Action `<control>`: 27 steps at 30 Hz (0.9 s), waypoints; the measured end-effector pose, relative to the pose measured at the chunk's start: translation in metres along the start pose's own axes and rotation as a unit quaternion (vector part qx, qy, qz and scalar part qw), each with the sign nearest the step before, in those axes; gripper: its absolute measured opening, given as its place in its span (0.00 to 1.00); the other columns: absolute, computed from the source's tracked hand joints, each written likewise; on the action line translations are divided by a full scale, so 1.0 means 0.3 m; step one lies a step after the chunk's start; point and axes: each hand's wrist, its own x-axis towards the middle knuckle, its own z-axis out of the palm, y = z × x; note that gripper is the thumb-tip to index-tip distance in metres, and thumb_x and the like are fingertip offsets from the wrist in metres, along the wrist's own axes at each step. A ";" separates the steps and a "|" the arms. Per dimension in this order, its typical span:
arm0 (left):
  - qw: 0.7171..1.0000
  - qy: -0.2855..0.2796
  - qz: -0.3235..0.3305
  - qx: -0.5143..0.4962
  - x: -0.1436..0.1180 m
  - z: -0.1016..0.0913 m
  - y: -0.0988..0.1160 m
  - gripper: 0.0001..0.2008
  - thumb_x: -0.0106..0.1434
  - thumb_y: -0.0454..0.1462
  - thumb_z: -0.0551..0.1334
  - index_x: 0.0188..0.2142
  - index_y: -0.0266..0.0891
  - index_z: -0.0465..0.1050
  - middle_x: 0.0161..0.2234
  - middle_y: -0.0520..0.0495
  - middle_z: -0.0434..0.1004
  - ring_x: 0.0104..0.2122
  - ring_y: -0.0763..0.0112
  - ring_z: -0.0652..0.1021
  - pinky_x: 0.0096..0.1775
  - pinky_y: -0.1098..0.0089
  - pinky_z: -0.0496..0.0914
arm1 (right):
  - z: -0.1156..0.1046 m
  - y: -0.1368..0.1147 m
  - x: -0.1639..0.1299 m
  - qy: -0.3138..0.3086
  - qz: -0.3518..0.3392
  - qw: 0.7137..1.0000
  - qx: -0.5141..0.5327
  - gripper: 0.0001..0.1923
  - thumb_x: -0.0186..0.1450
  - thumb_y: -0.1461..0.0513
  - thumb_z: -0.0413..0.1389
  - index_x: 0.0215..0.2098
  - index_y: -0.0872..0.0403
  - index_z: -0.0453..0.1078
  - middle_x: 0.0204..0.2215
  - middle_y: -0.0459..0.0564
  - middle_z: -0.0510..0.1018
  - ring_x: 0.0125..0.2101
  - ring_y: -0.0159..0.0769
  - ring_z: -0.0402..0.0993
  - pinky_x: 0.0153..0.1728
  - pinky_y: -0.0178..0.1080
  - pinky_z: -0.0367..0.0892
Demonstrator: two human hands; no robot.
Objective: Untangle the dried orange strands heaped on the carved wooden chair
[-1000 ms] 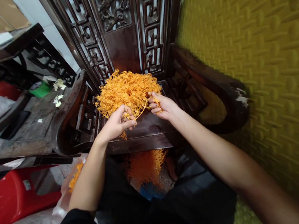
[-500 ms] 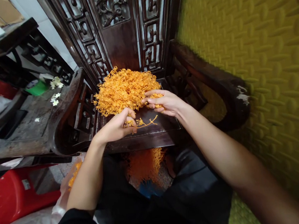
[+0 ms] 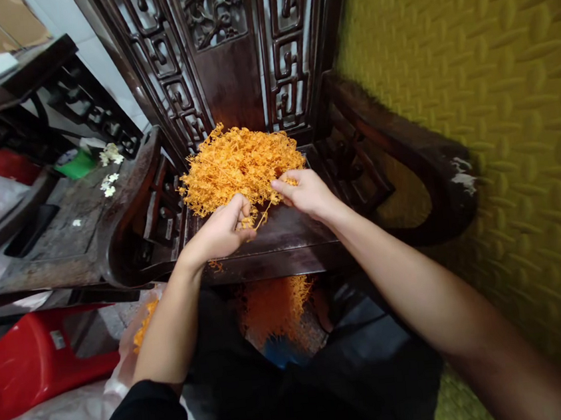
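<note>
Orange strands pile [image 3: 240, 164]: on carved wooden chair seat [image 3: 288, 239], toward its backrest.
Left hand [image 3: 220, 230]: at pile's front edge, fingers closed on one strand [image 3: 261, 218].
Right hand [image 3: 306, 194]: pinching the same strand's other end.

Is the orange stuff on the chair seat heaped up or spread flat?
Heaped. The orange strands stand in a mound at the back of the chair seat, whose front is bare wood.

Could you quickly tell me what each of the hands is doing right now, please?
Left hand: closed, pinching an orange strand at the pile's near edge.
Right hand: closed on orange strands from the pile.
</note>
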 end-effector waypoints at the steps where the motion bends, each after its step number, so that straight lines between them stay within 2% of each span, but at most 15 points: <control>1: 1.000 0.005 -0.003 -0.010 0.003 -0.003 -0.006 0.16 0.55 0.33 0.65 0.36 0.42 0.55 0.29 0.55 0.61 0.28 0.73 0.63 0.31 0.70 0.57 | 0.003 0.001 0.005 0.031 -0.013 0.999 0.003 0.22 0.62 0.45 0.62 0.25 0.54 0.67 0.15 0.43 0.67 0.16 0.27 0.58 0.18 0.32 0.52; 3: 0.999 0.009 -0.007 -0.038 0.010 -0.004 -0.021 0.18 0.54 0.34 0.66 0.37 0.42 0.55 0.29 0.55 0.62 0.29 0.73 0.63 0.31 0.70 0.58 | 0.023 -0.009 0.000 0.042 -0.022 0.999 0.026 0.23 0.63 0.45 0.61 0.26 0.54 0.66 0.15 0.43 0.68 0.16 0.28 0.60 0.18 0.32 0.54; 5: 0.998 0.023 -0.014 -0.052 0.014 -0.001 -0.032 0.18 0.54 0.35 0.66 0.37 0.42 0.56 0.30 0.55 0.62 0.30 0.73 0.64 0.32 0.70 0.59 | 0.051 -0.029 -0.016 -0.002 -0.001 0.995 0.101 0.23 0.62 0.43 0.62 0.30 0.53 0.66 0.18 0.44 0.70 0.16 0.28 0.61 0.16 0.32 0.52; 7: 0.998 0.030 -0.016 -0.046 0.011 0.004 -0.033 0.18 0.54 0.35 0.66 0.37 0.42 0.57 0.31 0.55 0.63 0.30 0.72 0.65 0.33 0.69 0.59 | 0.063 -0.051 -0.024 -0.059 0.040 0.975 0.211 0.23 0.59 0.44 0.65 0.34 0.53 0.65 0.23 0.44 0.72 0.16 0.26 0.61 0.14 0.30 0.48; 8: 0.999 0.021 -0.013 -0.044 0.006 0.007 -0.028 0.18 0.54 0.35 0.66 0.37 0.42 0.57 0.30 0.55 0.63 0.30 0.72 0.65 0.33 0.69 0.60 | 0.057 -0.060 -0.021 -0.064 0.061 0.960 0.267 0.23 0.58 0.46 0.66 0.34 0.52 0.63 0.23 0.43 0.72 0.16 0.25 0.60 0.13 0.29 0.45; 9: 0.999 0.003 -0.009 -0.048 -0.002 0.008 -0.022 0.18 0.54 0.35 0.66 0.37 0.42 0.57 0.30 0.55 0.63 0.30 0.73 0.65 0.32 0.69 0.60 | 0.041 -0.066 -0.012 -0.046 0.080 0.944 0.316 0.23 0.58 0.48 0.67 0.33 0.52 0.61 0.23 0.41 0.69 0.15 0.23 0.57 0.13 0.28 0.43; 12: 0.995 -0.057 -0.003 -0.083 -0.032 0.010 0.001 0.19 0.53 0.35 0.67 0.38 0.42 0.57 0.29 0.56 0.66 0.28 0.74 0.67 0.30 0.71 0.60 | -0.056 -0.073 0.026 0.088 0.090 0.907 0.402 0.25 0.60 0.53 0.67 0.30 0.50 0.53 0.18 0.34 0.58 0.14 0.20 0.48 0.13 0.27 0.40; 14: 0.993 -0.068 -0.019 -0.099 -0.049 0.009 0.006 0.19 0.53 0.34 0.67 0.40 0.41 0.59 0.28 0.56 0.68 0.27 0.74 0.69 0.29 0.72 0.61 | -0.121 -0.074 0.030 0.119 0.050 0.911 0.391 0.25 0.60 0.51 0.66 0.30 0.50 0.52 0.19 0.34 0.57 0.15 0.21 0.49 0.14 0.27 0.41; 16: 0.993 -0.059 -0.043 -0.098 -0.057 0.009 -0.001 0.25 0.54 0.34 0.67 0.49 0.39 0.61 0.26 0.57 0.69 0.25 0.74 0.70 0.29 0.71 0.62 | -0.146 -0.082 0.000 0.076 0.017 0.941 0.328 0.23 0.60 0.47 0.65 0.31 0.50 0.57 0.19 0.36 0.60 0.15 0.22 0.51 0.14 0.29 0.42; 17: 0.993 -0.054 -0.052 -0.091 -0.056 0.010 -0.007 0.30 0.54 0.33 0.67 0.55 0.38 0.60 0.25 0.57 0.70 0.24 0.74 0.71 0.29 0.71 0.62 | -0.138 -0.090 -0.026 0.035 0.006 0.961 0.276 0.22 0.60 0.45 0.64 0.32 0.50 0.61 0.19 0.37 0.62 0.15 0.23 0.53 0.15 0.30 0.43; 19: 0.995 -0.046 -0.058 -0.068 -0.051 0.015 -0.020 0.43 0.54 0.32 0.66 0.66 0.35 0.51 0.24 0.57 0.72 0.22 0.73 0.71 0.28 0.70 0.62 | -0.087 -0.110 -0.086 -0.079 -0.016 0.987 0.140 0.22 0.58 0.45 0.65 0.35 0.52 0.70 0.19 0.39 0.67 0.16 0.25 0.57 0.16 0.32 0.47; 21: 0.997 -0.038 -0.050 -0.050 -0.043 0.023 -0.027 0.50 0.54 0.32 0.66 0.71 0.32 0.42 0.25 0.55 0.75 0.22 0.73 0.72 0.28 0.70 0.63 | -0.015 -0.132 -0.136 -0.179 -0.043 0.983 0.018 0.21 0.57 0.48 0.67 0.39 0.55 0.76 0.20 0.42 0.72 0.18 0.27 0.62 0.19 0.34 0.54; 22: 0.997 -0.033 -0.044 -0.047 -0.039 0.028 -0.027 0.51 0.54 0.32 0.66 0.71 0.31 0.40 0.26 0.54 0.76 0.23 0.72 0.73 0.29 0.69 0.64 | 0.018 -0.141 -0.151 -0.210 -0.048 0.976 -0.016 0.21 0.58 0.49 0.67 0.41 0.55 0.77 0.21 0.43 0.73 0.18 0.28 0.63 0.20 0.34 0.56; 24: 0.998 -0.021 -0.035 -0.052 -0.032 0.035 -0.020 0.51 0.55 0.33 0.66 0.72 0.32 0.39 0.28 0.52 0.78 0.24 0.71 0.74 0.31 0.68 0.66 | 0.061 -0.151 -0.162 -0.220 -0.031 0.975 -0.003 0.20 0.61 0.49 0.65 0.43 0.55 0.78 0.20 0.43 0.73 0.18 0.28 0.63 0.19 0.33 0.56; 27: 0.996 0.025 -0.047 -0.069 -0.023 0.040 -0.008 0.47 0.57 0.33 0.65 0.71 0.37 0.44 0.27 0.53 0.76 0.23 0.69 0.73 0.31 0.68 0.66 | 0.066 -0.146 -0.143 -0.184 0.024 0.971 0.149 0.20 0.61 0.47 0.64 0.39 0.54 0.75 0.22 0.43 0.72 0.17 0.26 0.63 0.15 0.32 0.49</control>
